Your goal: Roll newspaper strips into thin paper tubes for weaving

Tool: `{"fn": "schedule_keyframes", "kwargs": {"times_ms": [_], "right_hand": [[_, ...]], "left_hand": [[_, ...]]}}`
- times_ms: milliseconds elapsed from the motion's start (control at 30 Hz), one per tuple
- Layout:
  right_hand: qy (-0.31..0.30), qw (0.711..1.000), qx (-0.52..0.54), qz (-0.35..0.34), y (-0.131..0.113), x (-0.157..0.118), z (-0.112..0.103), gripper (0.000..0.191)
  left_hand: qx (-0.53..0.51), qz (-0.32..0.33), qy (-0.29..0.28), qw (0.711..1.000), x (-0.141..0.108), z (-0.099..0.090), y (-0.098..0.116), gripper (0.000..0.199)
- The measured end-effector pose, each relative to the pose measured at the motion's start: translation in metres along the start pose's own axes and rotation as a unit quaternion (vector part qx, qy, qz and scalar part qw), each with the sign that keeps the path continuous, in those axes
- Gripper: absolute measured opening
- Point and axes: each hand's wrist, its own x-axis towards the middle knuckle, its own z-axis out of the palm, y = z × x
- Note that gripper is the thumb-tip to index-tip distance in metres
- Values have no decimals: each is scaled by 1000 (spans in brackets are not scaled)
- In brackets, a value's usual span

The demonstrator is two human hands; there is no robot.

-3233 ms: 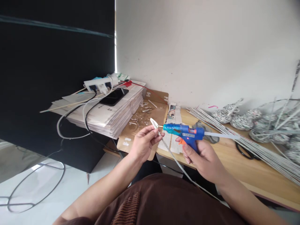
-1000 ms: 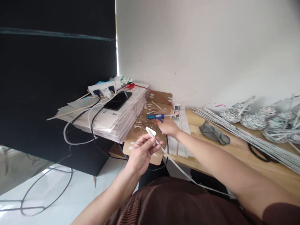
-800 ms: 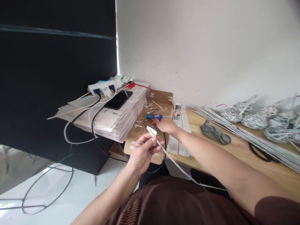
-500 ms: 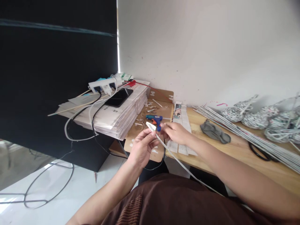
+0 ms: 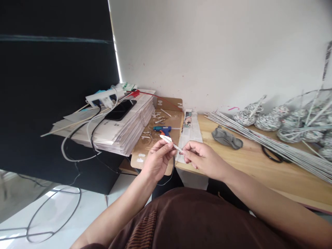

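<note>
Between my two hands runs a thin rolled newspaper tube (image 5: 177, 148), its flat, unrolled white end sticking out past my left fingertips. My left hand (image 5: 157, 160) is closed, thumb and fingers pinching the tube just below that end. A short way to the right, my right hand (image 5: 203, 157) pinches the same tube; any part of it beyond these fingers is hidden. Behind the tube lies a blue glue gun (image 5: 164, 129) with an orange trigger, on a cardboard sheet (image 5: 138, 152). Flat newspaper strips (image 5: 195, 133) lie beside it, behind my right hand.
A stack of paper (image 5: 129, 138) at the left carries a phone (image 5: 121, 110), a power strip (image 5: 105, 97) and looping cables. To the right are a grey cloth (image 5: 227, 137), a bundle of paper tubes (image 5: 272, 145), black-handled scissors (image 5: 271, 154) and coiled paper bundles (image 5: 272, 119) along the wall.
My right hand has come onto the tube and now pinches it near my left hand. The tube's long tail, seen hanging across my lap before, no longer shows. The view has turned slightly right.
</note>
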Motion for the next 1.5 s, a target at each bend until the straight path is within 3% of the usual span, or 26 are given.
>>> {"fn": "schedule_keyframes", "kwargs": {"times_ms": [200,333,400,467,533,600,667,733,833,900,1000,1067,1133,1200,1267,1367,1433,1500], "right_hand": [[72,974,-184,-109,-3,-11,1,14],[70,967,-217,-112,-5,-12,0,21],[47,985,-153,-62,-6,-9,-3,24],[-16,999,-24,31,-4,-5,-7,26],[-94,982,114,115,-2,-1,-11,27],[-134,964,173,149,1,-1,-13,30],[-107,981,114,114,2,-3,-12,30],[-29,999,-25,28,2,-8,-9,25],[48,982,-167,-69,0,-13,-5,23],[32,988,-146,-48,-1,-13,-5,27],[-54,997,14,61,3,-9,-8,31],[-122,976,127,127,6,-6,-10,36],[-156,961,172,152,9,-6,-10,40],[-124,980,106,115,10,-9,-8,37],[-35,998,-47,20,9,-13,-4,28],[50,973,-207,-92,7,-18,0,22],[23,983,-171,-67,8,-18,-1,29],[-60,997,-36,20,11,-14,-2,35]], "left_hand": [[2,0,5,1000,1,0,-4,18],[2,0,1,1000,1,-1,-5,18],[3,-3,0,1000,0,-2,-5,19],[6,-10,-5,1000,-2,-2,-5,18],[10,-18,-10,1000,-2,-3,-6,17],[14,-25,-7,1000,-2,-3,-7,18],[14,-26,3,1000,-1,-4,-8,19],[12,-25,9,1000,0,-5,-9,20],[16,-24,5,1000,0,-6,-10,19],[18,-24,4,1000,0,-5,-10,18],[21,-36,3,999,-2,-3,-10,18],[22,-48,0,999,-2,-2,-10,20],[21,-55,-3,998,-2,-2,-10,21],[21,-51,-2,998,-2,-4,-11,21],[22,-42,3,999,-1,-6,-12,19],[24,-37,7,999,0,-8,-13,18],[25,-42,3,999,1,-8,-14,20],[25,-50,-7,998,0,-7,-14,21]]}}
